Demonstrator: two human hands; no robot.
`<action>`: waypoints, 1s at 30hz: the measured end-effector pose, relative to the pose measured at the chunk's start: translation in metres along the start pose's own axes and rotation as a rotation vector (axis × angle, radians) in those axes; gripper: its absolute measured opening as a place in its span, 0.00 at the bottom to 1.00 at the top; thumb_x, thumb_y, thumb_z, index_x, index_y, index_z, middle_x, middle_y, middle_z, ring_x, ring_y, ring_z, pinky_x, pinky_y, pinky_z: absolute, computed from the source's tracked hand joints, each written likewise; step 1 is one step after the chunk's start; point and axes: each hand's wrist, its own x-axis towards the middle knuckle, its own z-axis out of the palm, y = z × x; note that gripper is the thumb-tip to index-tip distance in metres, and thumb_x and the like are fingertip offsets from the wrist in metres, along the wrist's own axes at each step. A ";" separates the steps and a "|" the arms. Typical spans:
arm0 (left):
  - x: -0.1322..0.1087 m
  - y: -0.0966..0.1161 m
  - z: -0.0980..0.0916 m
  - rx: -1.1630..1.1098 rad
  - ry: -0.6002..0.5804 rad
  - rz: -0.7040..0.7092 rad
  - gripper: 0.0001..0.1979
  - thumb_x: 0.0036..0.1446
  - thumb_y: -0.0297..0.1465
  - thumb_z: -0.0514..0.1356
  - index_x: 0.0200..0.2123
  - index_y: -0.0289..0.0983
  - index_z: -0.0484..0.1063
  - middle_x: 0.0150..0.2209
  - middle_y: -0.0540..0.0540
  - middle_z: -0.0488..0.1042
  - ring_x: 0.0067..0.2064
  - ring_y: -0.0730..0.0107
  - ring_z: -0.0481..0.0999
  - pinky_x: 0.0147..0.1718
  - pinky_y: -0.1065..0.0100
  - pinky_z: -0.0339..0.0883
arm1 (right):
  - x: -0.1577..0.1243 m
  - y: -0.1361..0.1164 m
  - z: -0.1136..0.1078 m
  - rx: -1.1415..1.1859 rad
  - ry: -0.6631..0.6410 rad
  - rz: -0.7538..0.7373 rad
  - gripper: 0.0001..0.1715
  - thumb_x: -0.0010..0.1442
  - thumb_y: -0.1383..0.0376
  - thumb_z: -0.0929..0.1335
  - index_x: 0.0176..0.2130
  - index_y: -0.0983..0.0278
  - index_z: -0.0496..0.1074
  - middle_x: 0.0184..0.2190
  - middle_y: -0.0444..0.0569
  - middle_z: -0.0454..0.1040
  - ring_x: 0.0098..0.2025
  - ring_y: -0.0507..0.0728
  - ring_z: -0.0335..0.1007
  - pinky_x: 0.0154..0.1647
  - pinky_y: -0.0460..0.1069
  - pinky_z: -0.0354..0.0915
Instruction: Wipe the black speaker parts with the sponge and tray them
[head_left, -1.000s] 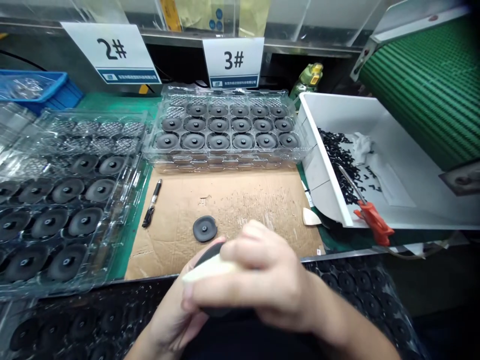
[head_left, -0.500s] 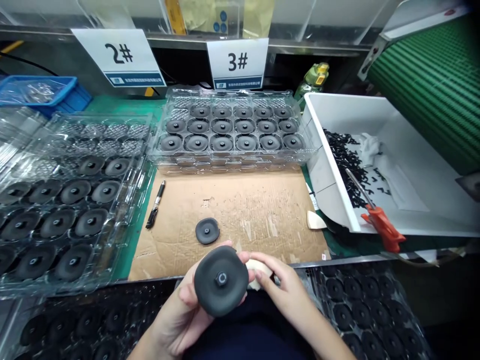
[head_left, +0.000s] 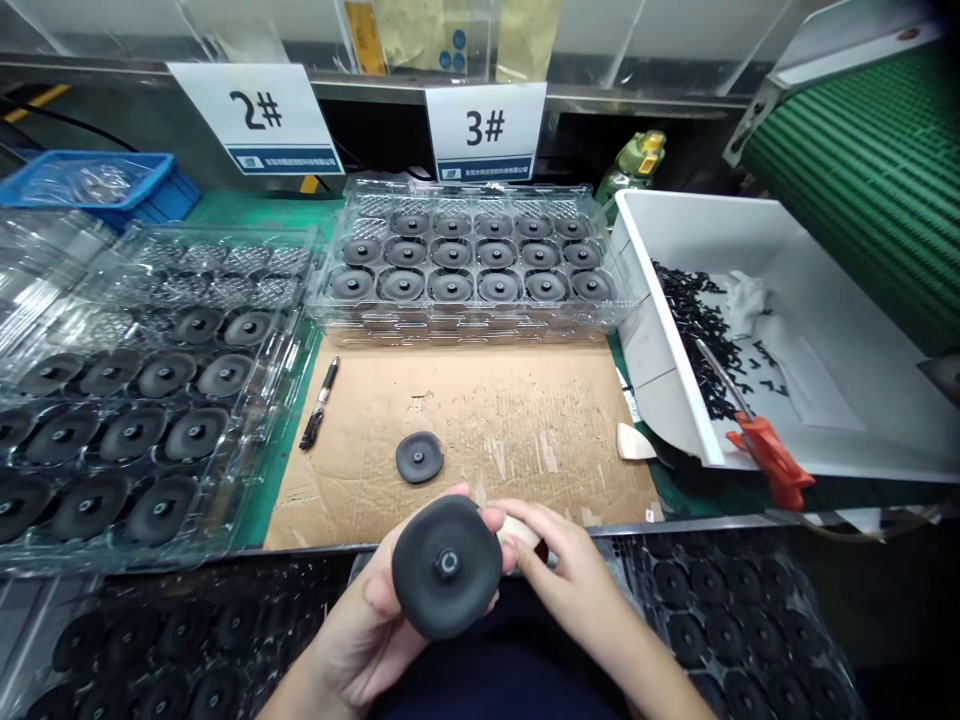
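Note:
My left hand grips a round black disc with a small hub in its middle, face turned up towards me, near the bench's front edge. My right hand is closed on a small cream-coloured tool that touches the disc's right rim. A second, smaller black disc lies loose on the brown cardboard sheet just beyond my hands.
Clear trays of black discs stand at the left and at the back centre. A white bin with black scraps and red-handled cutters is at the right. A pen and a cream wedge lie on the cardboard.
One second ago my right hand covered the disc; it has drawn back to the right, and the disc's face now shows. The view has shifted slightly.

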 end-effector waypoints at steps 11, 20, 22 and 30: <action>-0.001 0.002 0.000 0.026 0.050 -0.011 0.30 0.39 0.39 0.67 0.49 0.43 0.69 0.50 0.43 0.73 0.50 0.52 0.72 0.45 0.62 0.70 | 0.002 0.002 0.002 -0.041 0.001 -0.020 0.16 0.60 0.65 0.63 0.49 0.56 0.67 0.46 0.43 0.72 0.46 0.53 0.67 0.45 0.48 0.63; 0.001 0.001 0.000 0.014 0.043 -0.011 0.29 0.40 0.38 0.67 0.49 0.43 0.69 0.51 0.44 0.73 0.50 0.52 0.71 0.45 0.63 0.70 | 0.006 0.003 -0.001 -0.058 0.020 -0.025 0.17 0.61 0.63 0.62 0.50 0.58 0.66 0.47 0.45 0.71 0.48 0.54 0.66 0.48 0.49 0.63; 0.001 0.001 0.000 0.012 0.047 -0.012 0.29 0.40 0.38 0.67 0.49 0.43 0.69 0.51 0.43 0.72 0.51 0.51 0.71 0.45 0.63 0.70 | 0.007 0.001 -0.002 -0.071 0.032 -0.022 0.16 0.62 0.62 0.61 0.50 0.58 0.67 0.47 0.45 0.71 0.48 0.54 0.66 0.49 0.49 0.62; 0.001 0.001 0.000 0.014 0.032 -0.008 0.29 0.41 0.38 0.66 0.50 0.42 0.69 0.51 0.44 0.72 0.51 0.52 0.71 0.45 0.63 0.70 | 0.005 0.001 -0.002 -0.068 0.032 -0.028 0.17 0.62 0.63 0.61 0.50 0.58 0.66 0.48 0.45 0.70 0.50 0.54 0.65 0.50 0.49 0.62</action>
